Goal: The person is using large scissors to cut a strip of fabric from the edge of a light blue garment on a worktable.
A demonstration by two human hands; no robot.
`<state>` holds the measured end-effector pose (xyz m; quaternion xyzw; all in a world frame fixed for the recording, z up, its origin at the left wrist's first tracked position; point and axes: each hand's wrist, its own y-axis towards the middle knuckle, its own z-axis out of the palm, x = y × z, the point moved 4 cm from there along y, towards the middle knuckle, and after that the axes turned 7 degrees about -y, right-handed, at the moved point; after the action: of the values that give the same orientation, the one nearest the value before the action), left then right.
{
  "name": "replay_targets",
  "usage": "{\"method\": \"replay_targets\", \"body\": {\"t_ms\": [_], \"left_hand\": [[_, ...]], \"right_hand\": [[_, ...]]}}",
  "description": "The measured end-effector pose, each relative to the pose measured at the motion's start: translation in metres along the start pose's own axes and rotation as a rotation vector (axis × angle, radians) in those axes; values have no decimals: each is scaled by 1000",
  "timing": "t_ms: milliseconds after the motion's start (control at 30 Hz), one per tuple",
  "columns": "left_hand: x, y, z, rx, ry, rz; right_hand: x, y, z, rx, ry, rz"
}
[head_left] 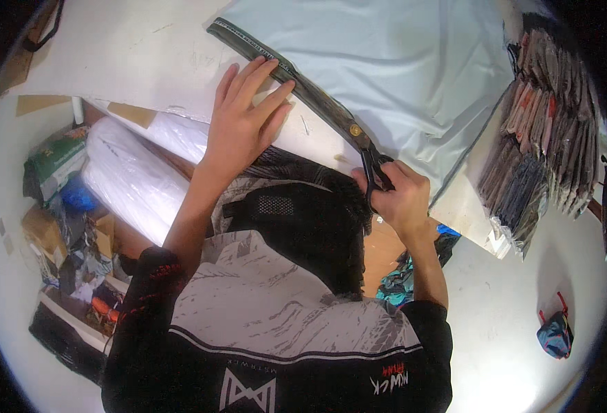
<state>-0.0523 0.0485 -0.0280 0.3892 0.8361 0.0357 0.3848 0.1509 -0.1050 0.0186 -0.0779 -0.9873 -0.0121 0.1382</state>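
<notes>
Scissors [356,131], tips indistinct along dark trim [231,36] under my spread left fingers [252,77], sit in my curled right fingers [394,173] by the surface's [131,41] near edge.

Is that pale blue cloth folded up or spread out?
Spread out: the cloth lies broad across the white tabletop, with loose wrinkles. Whether it is more than one layer, I cannot tell.

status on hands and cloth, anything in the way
Right hand gripping scissors. Left hand on dark band along pale cloth's edge. Left fingers close to blades; nothing else seen in the way.
</notes>
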Motion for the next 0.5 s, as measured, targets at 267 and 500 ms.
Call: {"method": "replay_targets", "body": {"t_ms": [267, 500], "left_hand": [[-2, 2, 2, -27, -16, 19], [-3, 2, -1, -46, -13, 24]], "right_hand": [[2, 8, 1, -37, 36, -8], [3, 3, 4, -26, 61, 66]]}}
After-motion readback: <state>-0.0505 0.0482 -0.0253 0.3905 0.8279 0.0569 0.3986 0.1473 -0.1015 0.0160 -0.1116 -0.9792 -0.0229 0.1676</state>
